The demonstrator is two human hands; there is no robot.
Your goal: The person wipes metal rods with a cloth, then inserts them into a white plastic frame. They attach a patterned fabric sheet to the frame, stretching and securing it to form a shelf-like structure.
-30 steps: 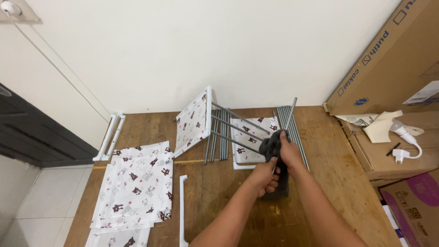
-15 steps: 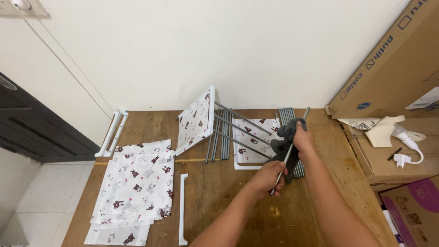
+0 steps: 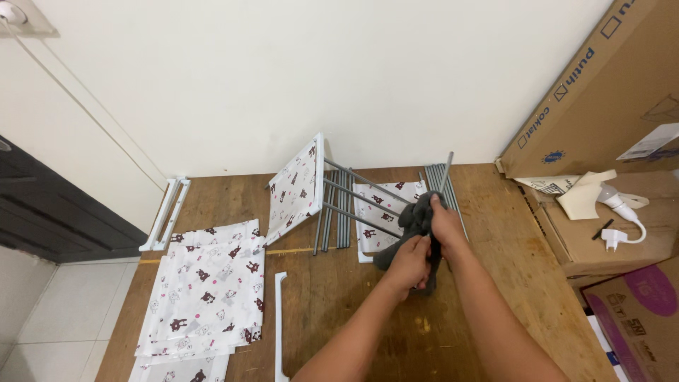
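Wooden floor beside a white wall: two hands wiping a grey metal rod (image 3: pixel 444 177) with a dark grey cloth (image 3: pixel 414 219).

Both hands are closing around the cloth on the rod. Its long axis is tilting up and away toward the wall; the right hand (image 3: pixel 447 228) is gripping higher, the left hand (image 3: pixel 410 265) lower, right of the printed fabric panel (image 3: pixel 293 189).

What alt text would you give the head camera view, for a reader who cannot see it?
Two bare hands, left hand and right hand, hold a dark grey cloth around a thin grey metal rod above a wooden floor. Patterned fabric panels, more grey rods and cardboard boxes lie around, by a white wall.
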